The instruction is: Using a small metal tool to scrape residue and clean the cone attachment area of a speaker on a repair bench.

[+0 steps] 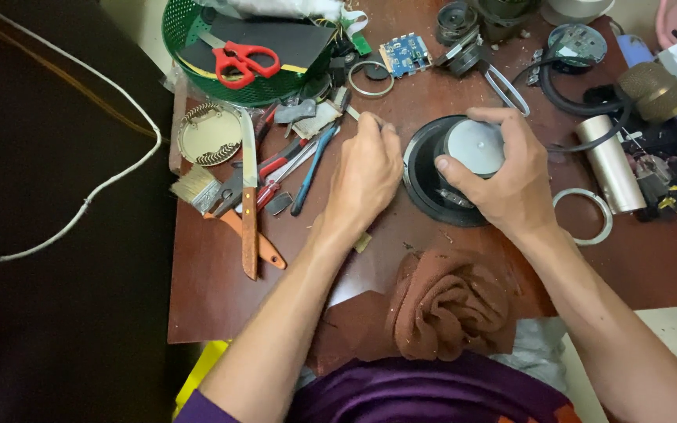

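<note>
A green basket (190,31) sits at the far left with red scissors (244,61) in it. Near it lie a knife (249,205), a paintbrush (197,188) and a blue circuit board (404,53). A brown cloth (452,301) lies near; a metal cylinder (611,163) and a metal ring (585,216) lie right.

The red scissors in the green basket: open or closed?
Closed. The red scissors lie flat in the green basket, handles side by side; the blades are largely hidden, showing no spread.
</note>
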